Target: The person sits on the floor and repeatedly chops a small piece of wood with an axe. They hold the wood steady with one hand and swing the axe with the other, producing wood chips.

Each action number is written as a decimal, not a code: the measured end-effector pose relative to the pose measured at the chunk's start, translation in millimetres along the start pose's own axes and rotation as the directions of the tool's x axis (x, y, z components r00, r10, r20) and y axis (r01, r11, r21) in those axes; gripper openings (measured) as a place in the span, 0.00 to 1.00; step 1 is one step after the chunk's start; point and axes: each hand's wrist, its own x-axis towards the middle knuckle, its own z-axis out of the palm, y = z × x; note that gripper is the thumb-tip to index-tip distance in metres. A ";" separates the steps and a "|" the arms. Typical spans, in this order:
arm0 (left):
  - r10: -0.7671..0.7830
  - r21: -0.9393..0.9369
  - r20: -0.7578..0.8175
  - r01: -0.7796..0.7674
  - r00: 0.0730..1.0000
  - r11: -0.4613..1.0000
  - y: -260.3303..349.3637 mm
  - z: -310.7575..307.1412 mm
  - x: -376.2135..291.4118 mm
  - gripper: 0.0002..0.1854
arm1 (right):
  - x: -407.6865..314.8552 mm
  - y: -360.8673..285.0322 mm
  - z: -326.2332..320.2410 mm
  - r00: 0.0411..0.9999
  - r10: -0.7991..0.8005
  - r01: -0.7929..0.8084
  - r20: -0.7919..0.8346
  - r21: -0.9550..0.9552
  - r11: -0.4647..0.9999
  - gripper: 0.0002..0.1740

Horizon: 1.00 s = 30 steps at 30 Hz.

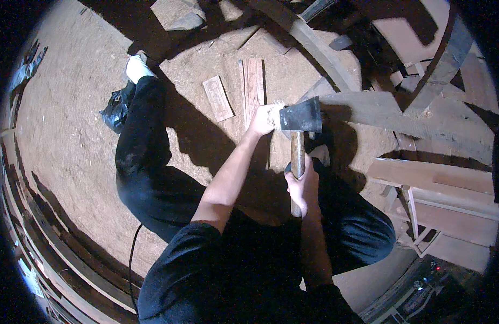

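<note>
My right hand (304, 182) grips the wooden handle of a hatchet (301, 115), whose dark, wide steel head is raised in front of me. Against the left side of that head, my left hand (266, 119) is closed around a pale, rough-looking piece, which I cannot identify. Beyond the left hand, a reddish wooden board (253, 79) lies lengthwise on the dusty ground. To its left lies a shorter flat wood block (218, 98) with marks on its face.
Heavy timber beams (362, 107) cross at the upper right. Planks (435, 174) are stacked at the right. A black plastic bag (118, 107) lies by my left foot, and a black cable (132, 255) runs at lower left. Long boards (71, 259) line the left rim.
</note>
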 end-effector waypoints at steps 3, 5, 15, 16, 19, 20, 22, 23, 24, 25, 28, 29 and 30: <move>-0.093 0.018 0.014 0.093 0.996 0.995 1.6 1.6 1.3 0.15 | 1.4 10.8 1.1 0.998 -0.059 0.058 -0.025 -0.022 0.998 0.30; -0.082 0.202 0.005 0.079 0.997 0.976 1.4 2.8 2.3 0.15 | 1.4 16.2 0.0 0.998 -0.056 0.057 -0.022 0.005 0.998 0.28; -0.051 0.189 -0.052 0.060 0.997 0.980 3.4 3.7 0.8 0.11 | -4.9 -42.3 -41.3 0.914 0.292 -0.386 0.282 0.387 0.837 0.41; -0.062 0.141 -0.047 0.068 0.997 0.988 10.3 7.7 -1.4 0.11 | -7.0 -45.1 -48.2 0.934 0.254 -0.339 0.252 0.395 0.854 0.42; -0.030 0.209 -0.030 0.035 0.999 0.977 22.7 8.1 -4.0 0.09 | -16.0 -61.3 -64.1 0.981 0.133 -0.183 0.143 0.428 0.885 0.39; -0.010 0.264 -0.020 0.015 1.000 0.964 23.6 7.4 -4.7 0.08 | -19.3 -69.7 -67.9 0.991 0.097 -0.126 0.089 0.443 0.887 0.32; -0.011 0.128 -0.055 0.018 0.998 0.992 21.3 7.7 -6.5 0.08 | -24.3 -82.2 -75.9 0.998 0.054 -0.063 0.032 0.434 0.899 0.26; -0.013 0.059 -0.072 0.017 0.997 0.998 20.0 7.5 -7.6 0.08 | -22.7 -76.8 -72.6 0.999 -0.001 0.011 -0.032 0.330 0.944 0.26; 0.017 0.094 -0.066 -0.011 0.998 0.995 17.9 7.2 -6.5 0.09 | -19.6 -65.4 -67.2 0.994 -0.062 0.081 -0.095 0.214 0.973 0.26; 0.046 0.134 -0.059 -0.038 0.997 0.990 13.7 4.1 -6.1 0.09 | -16.4 -56.9 -60.4 0.982 -0.144 0.156 -0.125 0.099 0.983 0.27; 0.074 0.321 -0.064 -0.050 0.995 0.946 -4.3 -0.8 -1.0 0.10 | -2.5 -37.7 -31.3 0.980 -0.197 0.189 -0.039 -0.161 0.969 0.30; 0.076 0.392 -0.069 -0.043 0.995 0.919 -10.9 -0.4 0.1 0.11 | 3.1 -29.2 -20.4 0.995 -0.071 0.084 0.069 -0.210 0.974 0.31; 0.180 0.429 -0.052 -0.140 0.982 0.892 -15.4 0.2 0.5 0.11 | 4.4 -37.2 -17.0 0.997 -0.024 0.041 0.071 -0.249 0.968 0.30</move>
